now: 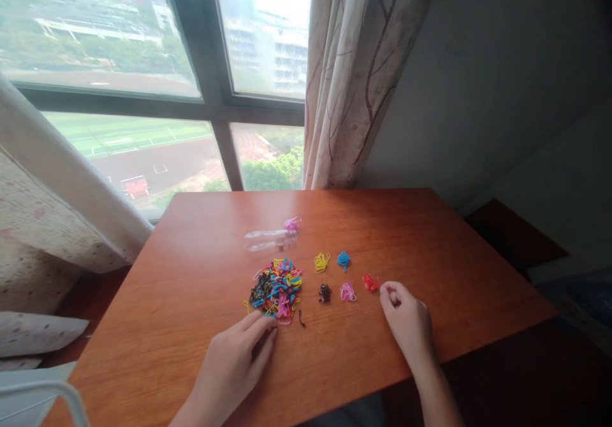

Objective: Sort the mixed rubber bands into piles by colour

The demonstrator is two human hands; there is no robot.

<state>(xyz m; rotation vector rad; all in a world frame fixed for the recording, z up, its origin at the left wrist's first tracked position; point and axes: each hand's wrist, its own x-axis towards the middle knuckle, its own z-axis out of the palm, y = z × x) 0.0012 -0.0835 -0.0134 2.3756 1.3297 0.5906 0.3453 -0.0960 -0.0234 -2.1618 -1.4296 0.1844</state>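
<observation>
A mixed heap of small coloured rubber bands point(276, 287) lies on the wooden table. My left hand point(239, 350) rests at its front edge, thumb and fingers drawn together against the nearest bands; what they hold is hidden. Off to the right, my right hand point(408, 315) pinches at the edge of a small red pile point(370, 282), where a thin red rubber band reaches its fingertips. Sorted by colour, other little piles sit between the hands: yellow bands point(322, 262), blue bands point(343, 260), black bands point(325, 293) and pink bands point(349, 292).
Behind the heap lies a clear plastic item point(268, 240) beside a pink piece point(291, 224). A single dark band point(301, 318) lies right of the left fingertips. The table point(191, 236) meets a window and curtain point(335, 95); a white frame point(43, 389) stands at lower left.
</observation>
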